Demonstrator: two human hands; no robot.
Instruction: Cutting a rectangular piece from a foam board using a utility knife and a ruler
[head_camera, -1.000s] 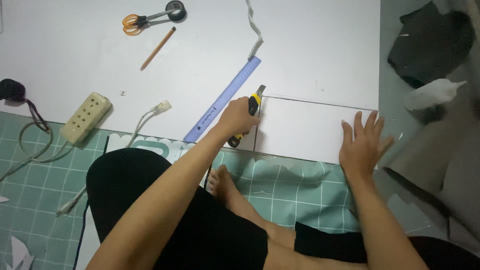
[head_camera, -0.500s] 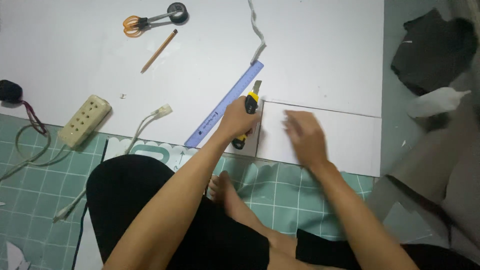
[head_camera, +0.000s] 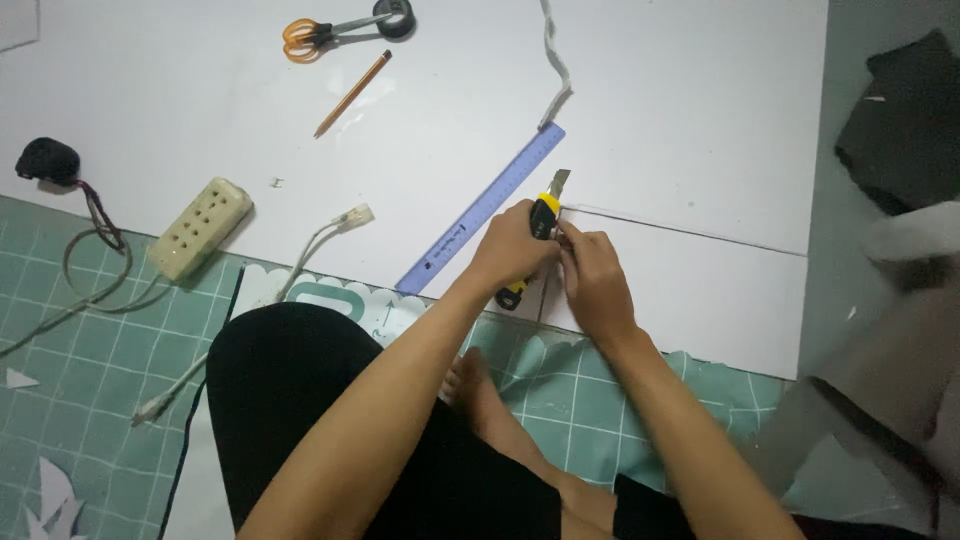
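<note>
The left hand (head_camera: 515, 250) grips a yellow knife (head_camera: 535, 240) on the white board (head_camera: 680, 120) — the right hand (head_camera: 590, 275) pinches its body; 1 blue ruler (head_camera: 485, 208) lies just beside the left hand.

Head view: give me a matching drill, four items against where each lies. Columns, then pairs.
Things:
1. scissors
2. power strip
3. ruler
4. knife

Places:
A. gripped in the left hand, right hand touching it
B. flat on the white board, slanting just left of the hands
C. top edge, beside the pencil
D. left, at the board's edge by the green mat

Pairs: 1-C, 2-D, 3-B, 4-A
</note>
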